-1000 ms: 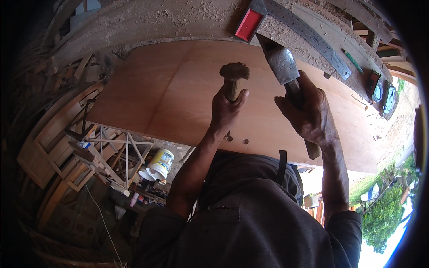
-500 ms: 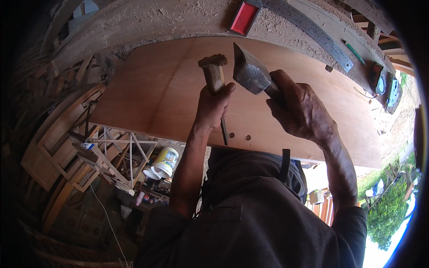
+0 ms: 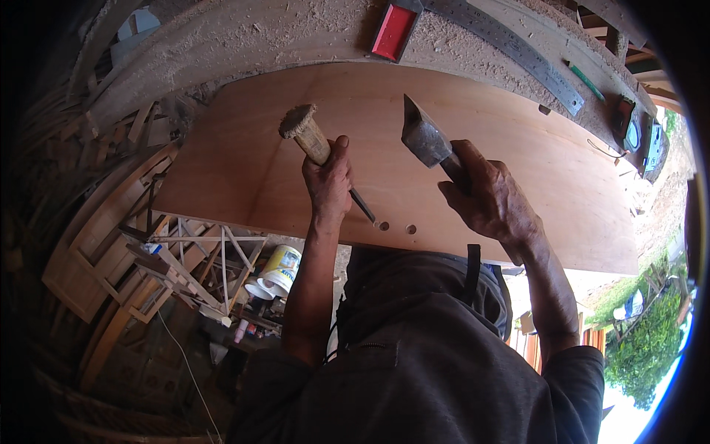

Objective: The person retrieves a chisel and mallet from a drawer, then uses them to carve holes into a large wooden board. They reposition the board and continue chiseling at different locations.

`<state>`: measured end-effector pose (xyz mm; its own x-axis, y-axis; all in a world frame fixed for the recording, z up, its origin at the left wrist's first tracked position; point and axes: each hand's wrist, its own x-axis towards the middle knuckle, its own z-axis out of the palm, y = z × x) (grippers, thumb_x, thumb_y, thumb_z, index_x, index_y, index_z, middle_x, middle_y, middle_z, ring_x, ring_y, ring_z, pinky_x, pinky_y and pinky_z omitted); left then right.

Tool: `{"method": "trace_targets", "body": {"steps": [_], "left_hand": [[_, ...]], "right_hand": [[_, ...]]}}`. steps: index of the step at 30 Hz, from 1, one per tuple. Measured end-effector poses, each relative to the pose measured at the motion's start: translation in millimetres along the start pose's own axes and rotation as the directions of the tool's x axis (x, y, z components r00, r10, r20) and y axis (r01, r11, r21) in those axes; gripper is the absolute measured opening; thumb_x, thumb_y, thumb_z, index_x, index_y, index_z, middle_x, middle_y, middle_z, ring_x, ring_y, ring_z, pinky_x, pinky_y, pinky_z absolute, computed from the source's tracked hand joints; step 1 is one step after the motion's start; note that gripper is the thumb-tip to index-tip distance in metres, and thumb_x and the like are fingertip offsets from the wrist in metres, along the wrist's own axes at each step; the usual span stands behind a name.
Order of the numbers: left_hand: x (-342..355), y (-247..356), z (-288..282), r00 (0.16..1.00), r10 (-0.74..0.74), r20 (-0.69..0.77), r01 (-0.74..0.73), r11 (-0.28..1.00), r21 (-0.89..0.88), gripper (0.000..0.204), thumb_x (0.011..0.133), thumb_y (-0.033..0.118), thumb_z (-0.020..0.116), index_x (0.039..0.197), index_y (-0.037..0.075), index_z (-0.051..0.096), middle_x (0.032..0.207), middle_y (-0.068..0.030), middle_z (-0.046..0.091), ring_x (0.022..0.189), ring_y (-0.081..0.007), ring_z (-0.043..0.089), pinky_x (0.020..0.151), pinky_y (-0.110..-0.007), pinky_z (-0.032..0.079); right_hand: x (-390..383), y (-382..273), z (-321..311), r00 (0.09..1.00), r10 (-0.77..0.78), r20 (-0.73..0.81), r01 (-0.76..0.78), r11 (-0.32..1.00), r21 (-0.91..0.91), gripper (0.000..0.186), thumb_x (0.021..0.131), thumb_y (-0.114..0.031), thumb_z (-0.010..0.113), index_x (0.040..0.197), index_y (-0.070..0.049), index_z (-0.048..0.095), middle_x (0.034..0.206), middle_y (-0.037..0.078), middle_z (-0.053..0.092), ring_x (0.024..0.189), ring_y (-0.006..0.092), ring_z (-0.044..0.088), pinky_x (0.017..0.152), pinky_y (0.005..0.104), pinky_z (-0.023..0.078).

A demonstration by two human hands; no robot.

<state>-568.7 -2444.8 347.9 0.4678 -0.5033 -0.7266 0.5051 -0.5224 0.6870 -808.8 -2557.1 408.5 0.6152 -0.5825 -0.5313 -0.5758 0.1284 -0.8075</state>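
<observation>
My left hand (image 3: 329, 180) is wrapped round a chisel (image 3: 313, 142) with a worn wooden handle whose struck end is frayed. The chisel leans, its dark blade pointing down toward the near edge, with the tip beside the left one of two round holes (image 3: 382, 226) in a reddish-brown wooden panel (image 3: 244, 163). In my right hand (image 3: 489, 194) is a hammer (image 3: 427, 138), gripped by its handle just behind the metal head. The hammer head is held over the panel, to the right of the chisel and apart from it.
Beyond the panel, a sawdust-covered bench top (image 3: 296, 37) carries a red-and-black tool (image 3: 397, 31), a steel ruler (image 3: 510, 48), a green pencil (image 3: 586, 80) and a tape measure (image 3: 627, 126). A white-and-yellow bucket (image 3: 280, 268) and wooden frames (image 3: 81, 244) are at the lower left.
The chisel's handle end has swung left and nearer, and its tip has come to the edge of the left hole. The hammer has shifted slightly right and lower in view.
</observation>
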Motion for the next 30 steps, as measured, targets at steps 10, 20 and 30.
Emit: {"method": "trace_targets", "body": {"steps": [10,20,30], "left_hand": [[1.7,-8.1,-11.4,0.99,0.037,-0.137,-0.04,0.999,-0.019,0.027,0.093,0.016,0.076,0.086,0.01,0.051,0.061,0.006,0.041,0.041,-0.0036,0.034,0.035,-0.023,0.027],[-4.0,-18.1,-16.9,0.981,0.134,-0.138,-0.124,0.99,0.073,0.028,0.093,0.016,0.076,0.084,0.01,0.05,0.064,0.0058,0.044,0.048,-0.0037,0.037,0.041,-0.023,0.034],[-4.1,-25.1,-5.5,0.997,0.075,0.017,-0.076,0.952,0.298,0.029,0.093,0.021,0.077,0.087,0.006,0.052,0.076,0.0072,0.048,0.071,-0.0042,0.043,0.066,-0.023,0.04]], "right_hand": [[6.1,-2.7,-4.8,0.998,0.06,-0.001,-0.06,0.998,0.016,0.035,0.089,-0.014,0.068,0.119,-0.004,0.055,0.07,0.017,0.064,0.063,0.0306,0.067,0.062,0.0442,0.052],[10.2,-6.7,-8.5,1.0,0.026,0.015,-0.026,1.0,-0.012,0.036,0.089,-0.012,0.068,0.121,-0.003,0.054,0.071,0.018,0.065,0.063,0.0316,0.067,0.062,0.0452,0.052],[28.3,-24.5,-14.0,0.985,-0.145,0.097,0.151,0.987,-0.059,0.035,0.089,-0.008,0.067,0.12,-0.002,0.052,0.079,0.021,0.069,0.072,0.0379,0.071,0.065,0.0489,0.056]]}}
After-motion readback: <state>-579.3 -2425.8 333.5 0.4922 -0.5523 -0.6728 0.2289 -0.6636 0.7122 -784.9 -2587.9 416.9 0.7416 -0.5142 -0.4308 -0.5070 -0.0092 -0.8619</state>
